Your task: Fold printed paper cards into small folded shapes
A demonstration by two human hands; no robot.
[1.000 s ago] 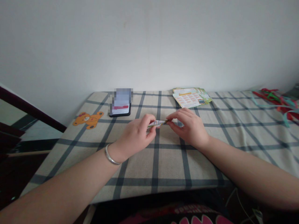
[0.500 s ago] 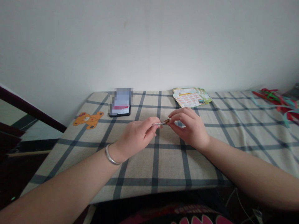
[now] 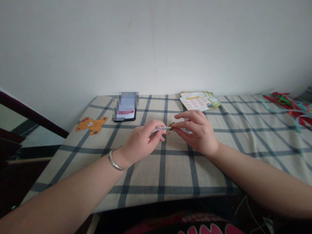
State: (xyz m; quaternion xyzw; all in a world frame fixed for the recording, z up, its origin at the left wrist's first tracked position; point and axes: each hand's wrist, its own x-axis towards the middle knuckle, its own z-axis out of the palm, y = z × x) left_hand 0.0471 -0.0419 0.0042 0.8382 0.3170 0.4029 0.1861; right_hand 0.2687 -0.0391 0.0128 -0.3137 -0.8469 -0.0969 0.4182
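The left hand (image 3: 143,138) has its thumb and fingers squeezed together on a thin folded paper (image 3: 161,129), and the right hand (image 3: 198,133) pinches the other end with its fingertips while its pointer finger sticks up. The paper is between the two hands, over the middle of the checked tablecloth (image 3: 146,169). Fingers hide both its ends, so its whole shape is hard to see, and its print is too tiny to read. A silver bangle (image 3: 115,161) goes around the left wrist. Behind the left hand lies a phone (image 3: 126,109), partly covered by blurry squares. Behind the right hand is a messy pile of printed cards (image 3: 195,102); the top ones hide most of those under them. An orange teddy bear picture (image 3: 91,125) is near the left edge. Far right, tangled ribbons (image 3: 290,105) get cut off by the side of the view.
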